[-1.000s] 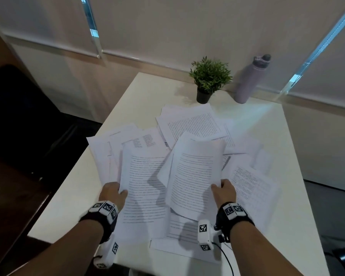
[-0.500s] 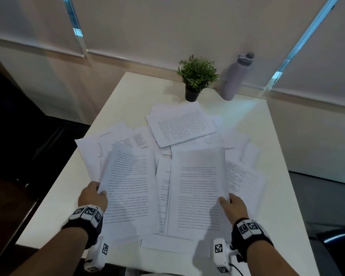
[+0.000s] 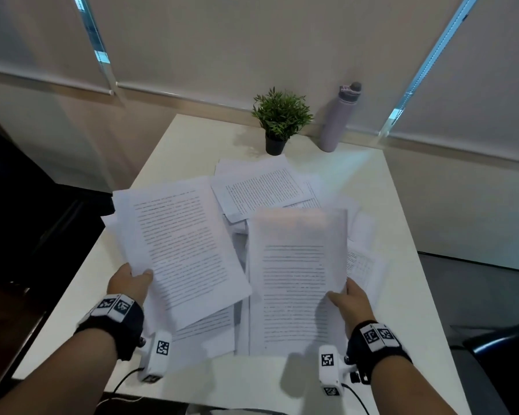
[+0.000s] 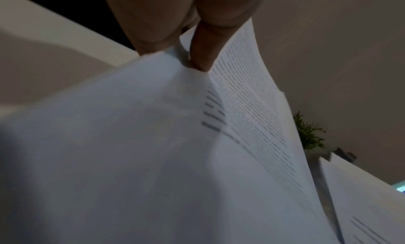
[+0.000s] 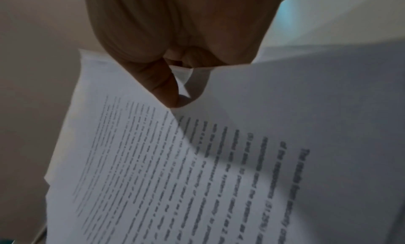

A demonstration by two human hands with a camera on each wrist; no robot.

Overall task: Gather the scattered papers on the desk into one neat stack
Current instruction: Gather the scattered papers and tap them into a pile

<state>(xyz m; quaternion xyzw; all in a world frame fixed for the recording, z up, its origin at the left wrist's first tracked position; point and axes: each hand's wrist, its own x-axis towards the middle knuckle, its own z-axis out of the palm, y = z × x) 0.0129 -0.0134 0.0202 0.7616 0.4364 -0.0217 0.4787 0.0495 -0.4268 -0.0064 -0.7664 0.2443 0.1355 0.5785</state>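
Several printed white sheets lie overlapped on the white desk. My left hand pinches the near left edge of a printed sheet, lifted and tilted over the pile; the left wrist view shows the thumb on that sheet. My right hand pinches the near right edge of a second printed sheet, held up beside the first. In the right wrist view the thumb presses on this paper. More scattered papers lie flat behind and under both.
A small potted plant and a lilac water bottle stand at the desk's far edge by the wall. Bare desk shows at the far left, along the right side and near the front edge. A dark chair sits at right.
Both hands have lifted their sheets off the pile and toward me. The left sheet has risen and tilted to the left; the right sheet now stands squarer and higher.
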